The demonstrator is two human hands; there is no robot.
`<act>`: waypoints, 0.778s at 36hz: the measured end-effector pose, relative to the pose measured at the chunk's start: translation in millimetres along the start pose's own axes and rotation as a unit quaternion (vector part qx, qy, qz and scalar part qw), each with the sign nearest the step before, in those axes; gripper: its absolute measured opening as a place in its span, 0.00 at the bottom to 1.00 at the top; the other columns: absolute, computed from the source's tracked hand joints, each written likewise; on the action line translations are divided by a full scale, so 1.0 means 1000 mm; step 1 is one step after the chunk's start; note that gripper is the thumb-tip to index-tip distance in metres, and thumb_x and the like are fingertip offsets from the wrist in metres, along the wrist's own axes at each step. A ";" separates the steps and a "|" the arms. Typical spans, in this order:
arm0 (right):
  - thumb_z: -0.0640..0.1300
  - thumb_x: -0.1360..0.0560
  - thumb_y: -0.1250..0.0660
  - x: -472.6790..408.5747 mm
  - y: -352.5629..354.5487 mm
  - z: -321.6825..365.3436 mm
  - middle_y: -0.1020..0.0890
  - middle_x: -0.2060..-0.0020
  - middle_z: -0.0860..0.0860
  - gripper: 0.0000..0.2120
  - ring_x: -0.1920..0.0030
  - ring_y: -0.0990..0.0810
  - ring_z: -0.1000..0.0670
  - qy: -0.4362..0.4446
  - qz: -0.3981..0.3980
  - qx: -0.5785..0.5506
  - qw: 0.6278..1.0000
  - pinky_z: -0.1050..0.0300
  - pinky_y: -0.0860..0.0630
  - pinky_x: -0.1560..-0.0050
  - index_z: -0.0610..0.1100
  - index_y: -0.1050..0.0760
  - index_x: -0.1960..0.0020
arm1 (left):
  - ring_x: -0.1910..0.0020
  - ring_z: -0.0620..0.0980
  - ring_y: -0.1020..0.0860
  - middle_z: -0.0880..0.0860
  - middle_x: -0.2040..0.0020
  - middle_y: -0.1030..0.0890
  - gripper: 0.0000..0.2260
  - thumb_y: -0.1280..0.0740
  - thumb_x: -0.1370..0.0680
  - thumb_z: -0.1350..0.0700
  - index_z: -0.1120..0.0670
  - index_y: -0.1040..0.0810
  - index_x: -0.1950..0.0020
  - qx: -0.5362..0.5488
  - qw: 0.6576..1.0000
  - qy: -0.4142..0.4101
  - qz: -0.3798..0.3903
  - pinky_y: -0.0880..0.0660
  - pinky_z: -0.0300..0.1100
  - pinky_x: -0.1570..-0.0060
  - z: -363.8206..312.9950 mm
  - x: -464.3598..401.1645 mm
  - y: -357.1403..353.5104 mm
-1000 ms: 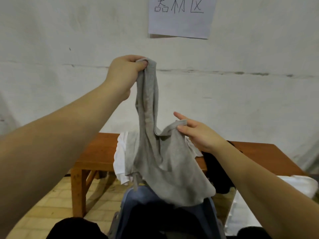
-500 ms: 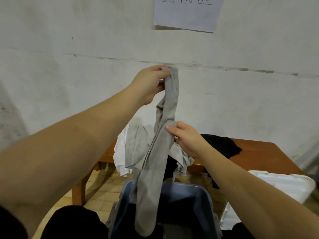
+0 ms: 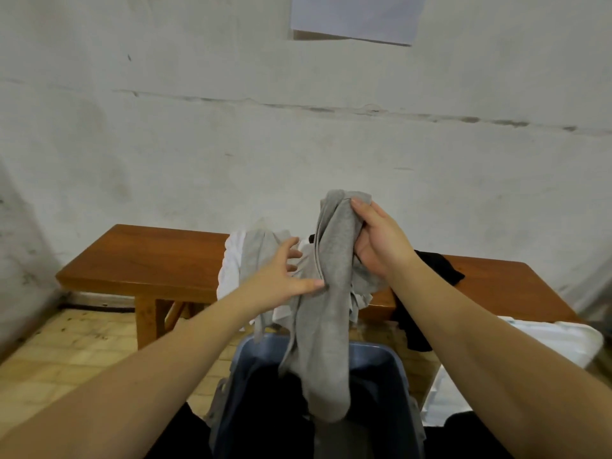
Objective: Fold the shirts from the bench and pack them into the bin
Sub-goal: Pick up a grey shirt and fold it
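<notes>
Blue plastic bin (image 3: 394, 357) sits closest to me, dark inside, and the grey shirt (image 3: 326, 313) hangs down into it. Now my right hand (image 3: 381, 241) grips the shirt's top, which my left hand (image 3: 281, 279) held before; the left now pinches lower down. Behind the bin I see the wooden bench (image 3: 149, 260) with white and black clothes, then the wall (image 3: 198, 144).

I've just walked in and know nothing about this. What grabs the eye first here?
A bunched grey cotton shirt hangs in mid-frame, gripped at its top by the right hand while the left hand pinches its side. Its tail dangles into the blue plastic bin below; behind stands a long brown wooden bench.
</notes>
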State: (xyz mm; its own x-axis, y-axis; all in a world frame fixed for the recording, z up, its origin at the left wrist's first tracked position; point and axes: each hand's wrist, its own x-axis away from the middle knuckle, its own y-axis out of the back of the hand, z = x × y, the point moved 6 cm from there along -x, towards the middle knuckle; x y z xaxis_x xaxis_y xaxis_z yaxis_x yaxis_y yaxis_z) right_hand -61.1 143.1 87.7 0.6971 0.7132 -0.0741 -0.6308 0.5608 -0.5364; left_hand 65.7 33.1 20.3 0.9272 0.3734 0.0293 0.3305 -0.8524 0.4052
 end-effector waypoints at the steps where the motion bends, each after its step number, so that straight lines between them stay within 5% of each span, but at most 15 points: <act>1: 0.40 0.18 0.40 0.000 0.000 0.000 0.19 0.40 0.39 0.16 0.39 0.19 0.44 0.002 -0.001 -0.006 1.000 0.51 0.21 0.41 0.35 0.28 0.33 | 0.32 0.49 0.32 0.48 0.29 0.35 0.48 0.22 0.32 0.45 0.46 0.50 0.21 -0.011 1.000 -0.014 -0.013 0.30 0.44 0.36 0.001 0.000 -0.005; 5: 0.41 0.18 0.40 -0.001 0.000 0.002 0.20 0.38 0.39 0.17 0.37 0.21 0.43 -0.001 -0.003 -0.021 1.000 0.47 0.24 0.36 0.36 0.29 0.31 | 0.29 0.48 0.34 0.48 0.25 0.39 0.50 0.23 0.31 0.45 0.44 0.55 0.21 -0.086 0.990 -0.059 -0.090 0.31 0.46 0.33 0.005 -0.002 -0.019; 9: 0.42 0.18 0.39 -0.002 0.000 0.008 0.21 0.37 0.40 0.18 0.37 0.21 0.43 -0.002 -0.006 -0.034 0.999 0.48 0.23 0.39 0.37 0.29 0.30 | 0.36 0.48 0.26 0.49 0.27 0.34 0.42 0.27 0.26 0.48 0.44 0.53 0.21 -0.128 0.972 -0.072 -0.183 0.24 0.46 0.40 0.000 -0.005 -0.025; 12: 0.43 0.19 0.38 -0.004 0.001 0.012 0.21 0.36 0.40 0.19 0.36 0.21 0.43 0.005 -0.004 -0.032 0.999 0.48 0.22 0.39 0.37 0.30 0.30 | 0.42 0.45 0.24 0.45 0.36 0.26 0.29 0.34 0.21 0.49 0.48 0.43 0.23 -0.105 0.964 -0.089 -0.226 0.25 0.41 0.45 -0.004 -0.008 -0.024; 15: 0.44 0.19 0.37 -0.008 0.007 0.016 0.22 0.35 0.40 0.21 0.35 0.22 0.43 0.005 -0.006 -0.031 0.999 0.48 0.23 0.39 0.37 0.30 0.29 | 0.50 0.46 0.21 0.45 0.50 0.20 0.06 0.40 0.18 0.50 0.46 0.26 0.42 -0.041 0.967 -0.072 -0.240 0.26 0.39 0.54 -0.006 -0.011 -0.023; 19: 0.45 0.20 0.36 -0.011 0.025 0.027 0.22 0.35 0.39 0.22 0.35 0.22 0.42 0.008 -0.023 -0.025 0.999 0.47 0.23 0.37 0.37 0.30 0.29 | 0.65 0.48 0.25 0.53 0.63 0.22 0.12 0.38 0.18 0.51 0.56 0.24 0.57 0.057 0.970 -0.036 -0.233 0.30 0.45 0.62 -0.009 -0.014 -0.007; 23: 0.43 0.20 0.36 -0.011 0.051 0.036 0.21 0.36 0.39 0.20 0.36 0.21 0.43 0.011 -0.048 0.001 0.999 0.46 0.24 0.36 0.36 0.29 0.31 | 0.53 0.53 0.17 0.55 0.53 0.15 0.10 0.33 0.20 0.52 0.58 0.17 0.49 0.209 0.959 -0.009 -0.189 0.21 0.46 0.51 -0.012 -0.019 0.023; 28: 0.45 0.18 0.38 -0.009 0.079 0.036 0.18 0.41 0.42 0.12 0.40 0.19 0.44 -0.033 -0.073 0.095 0.992 0.41 0.23 0.39 0.41 0.25 0.37 | 0.54 0.53 0.18 0.55 0.54 0.15 0.09 0.32 0.21 0.54 0.59 0.18 0.50 0.273 0.945 0.005 -0.180 0.23 0.49 0.46 -0.023 -0.026 0.064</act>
State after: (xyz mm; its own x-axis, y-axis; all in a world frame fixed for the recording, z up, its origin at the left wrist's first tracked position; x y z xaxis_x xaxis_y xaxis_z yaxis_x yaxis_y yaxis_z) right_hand -130.2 196.3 76.3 0.7658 0.6410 0.0523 -0.5815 0.7249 -0.3693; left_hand 58.4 -23.0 66.3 0.7369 0.6759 -0.0117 0.6679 -0.7306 -0.1417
